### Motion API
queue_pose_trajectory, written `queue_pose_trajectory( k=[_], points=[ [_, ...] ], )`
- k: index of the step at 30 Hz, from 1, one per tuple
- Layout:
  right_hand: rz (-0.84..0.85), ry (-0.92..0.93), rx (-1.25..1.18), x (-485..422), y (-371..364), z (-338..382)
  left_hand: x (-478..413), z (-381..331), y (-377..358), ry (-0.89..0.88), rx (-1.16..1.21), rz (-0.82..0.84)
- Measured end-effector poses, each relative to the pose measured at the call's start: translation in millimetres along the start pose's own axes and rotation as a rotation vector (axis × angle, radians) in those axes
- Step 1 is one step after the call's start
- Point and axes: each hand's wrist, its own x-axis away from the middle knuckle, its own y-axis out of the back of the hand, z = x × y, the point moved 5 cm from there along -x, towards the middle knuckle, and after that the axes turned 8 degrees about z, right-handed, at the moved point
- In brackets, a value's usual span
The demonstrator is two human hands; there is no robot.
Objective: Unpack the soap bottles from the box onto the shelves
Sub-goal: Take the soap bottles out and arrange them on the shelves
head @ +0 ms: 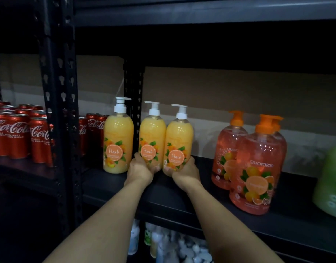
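Three yellow peach soap bottles with white pumps stand in a row on the black shelf (182,194). The left one (118,143) stands free. My left hand (139,170) grips the base of the middle bottle (152,137), and my right hand (185,172) grips the base of the right bottle (179,141). Both held bottles are upright, side by side, at the shelf's surface; whether they rest on it I cannot tell. The box is out of view.
Orange Guardian pump bottles (258,168) stand to the right on the same shelf, with a green bottle (330,183) at the right edge. Red Coca-Cola cans (17,133) fill the left bay beyond a black upright post (60,111). More bottles (163,243) sit on the shelf below.
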Motion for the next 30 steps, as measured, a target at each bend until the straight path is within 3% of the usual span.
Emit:
queue_pose_trajectory(
  k=[9, 14, 18, 21, 27, 30],
  points=[
    [-0.036, 0.011, 0.003, -14.1, -4.4, -9.6, 5.7, -3.3, 3.1, -0.005, 0.018, 0.005],
    [-0.026, -0.075, -0.010, 24.0, 12.2, 7.4, 27.9, -3.0, 26.8, 0.083, 0.159, -0.187],
    [-0.004, -0.066, 0.345, 50.6, 13.4, 5.6, 50.8, 14.2, 60.3, -0.104, 0.321, -0.422],
    [0.051, -0.036, 0.578, 61.5, 13.5, -0.9, 49.5, 28.0, 85.1, -0.228, 0.244, -0.526],
    [0.154, -0.001, 0.725, 61.1, 8.3, 0.4, 1.0, 52.1, 87.5, -0.041, 0.165, -0.151],
    [0.147, 0.001, 0.770, 58.5, 6.1, -1.2, -8.9, 61.7, 85.9, -0.015, 0.098, -0.089]
  ],
)
